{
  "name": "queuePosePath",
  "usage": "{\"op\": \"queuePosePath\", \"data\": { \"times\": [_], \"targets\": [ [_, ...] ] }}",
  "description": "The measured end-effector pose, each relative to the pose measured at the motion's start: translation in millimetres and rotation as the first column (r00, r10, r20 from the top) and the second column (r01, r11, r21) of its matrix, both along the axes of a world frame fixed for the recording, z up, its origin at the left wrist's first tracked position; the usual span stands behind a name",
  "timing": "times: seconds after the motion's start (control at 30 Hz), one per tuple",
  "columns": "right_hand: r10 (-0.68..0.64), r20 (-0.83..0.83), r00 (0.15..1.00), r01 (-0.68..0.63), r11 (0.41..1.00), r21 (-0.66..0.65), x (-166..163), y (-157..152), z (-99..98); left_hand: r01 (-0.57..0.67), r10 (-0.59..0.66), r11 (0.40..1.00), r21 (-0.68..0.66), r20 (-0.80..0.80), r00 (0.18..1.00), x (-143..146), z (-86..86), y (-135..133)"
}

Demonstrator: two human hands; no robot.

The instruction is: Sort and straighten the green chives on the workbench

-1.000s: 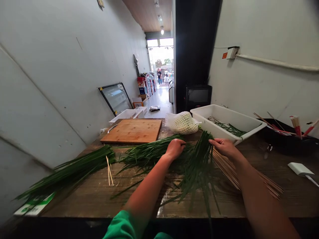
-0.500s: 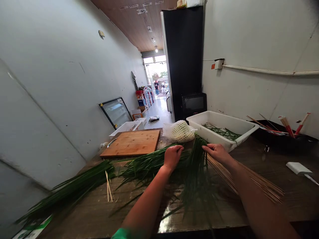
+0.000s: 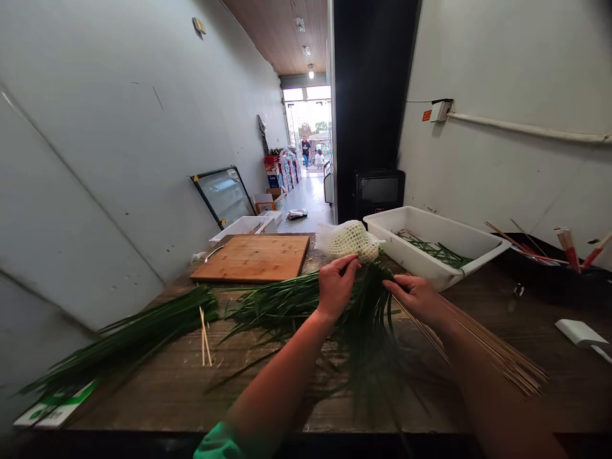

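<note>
A bunch of long, thin green leaves that look like chives (image 3: 370,312) hangs down between my hands, its lower ends blurred. My right hand (image 3: 414,296) pinches the upper right edge of this bunch. At its upper left, my left hand (image 3: 336,284) has thumb and forefinger pressed together; whatever is in that pinch is too small to make out. More chives (image 3: 282,303) lie across the table behind my left wrist, and another bundle (image 3: 143,335) rests farther left. Thin bamboo skewers (image 3: 497,350) lie partly under my right forearm.
A white tub (image 3: 430,271) with green pieces stands behind my right hand. Beside it sits something pale in foam netting (image 3: 349,239). A wooden cutting board (image 3: 253,258) is at the back left. Loose skewers (image 3: 205,338), a black container (image 3: 540,271) and a white adapter (image 3: 578,333) lie around.
My left hand has moved slightly up toward the top of the bunch. My right hand remains pinched at its edge. The view has shifted and tilted a little.
</note>
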State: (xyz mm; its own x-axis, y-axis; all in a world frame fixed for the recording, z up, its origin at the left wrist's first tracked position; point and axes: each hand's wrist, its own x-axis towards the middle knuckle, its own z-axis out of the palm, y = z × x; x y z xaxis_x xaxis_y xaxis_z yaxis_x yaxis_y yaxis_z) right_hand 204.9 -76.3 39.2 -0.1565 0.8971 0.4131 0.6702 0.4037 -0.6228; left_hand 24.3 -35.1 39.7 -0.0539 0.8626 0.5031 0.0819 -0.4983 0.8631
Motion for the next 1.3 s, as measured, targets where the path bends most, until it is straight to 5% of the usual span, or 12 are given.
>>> {"op": "queuePosePath", "data": {
  "times": [1.3],
  "targets": [
    [-0.003,-0.013,1.000,0.003,1.000,-0.013,-3.3,-0.6,0.8,0.048,-0.041,0.995,-0.083,0.092,0.995,3.2,1.3,-3.7]
  ]
}}
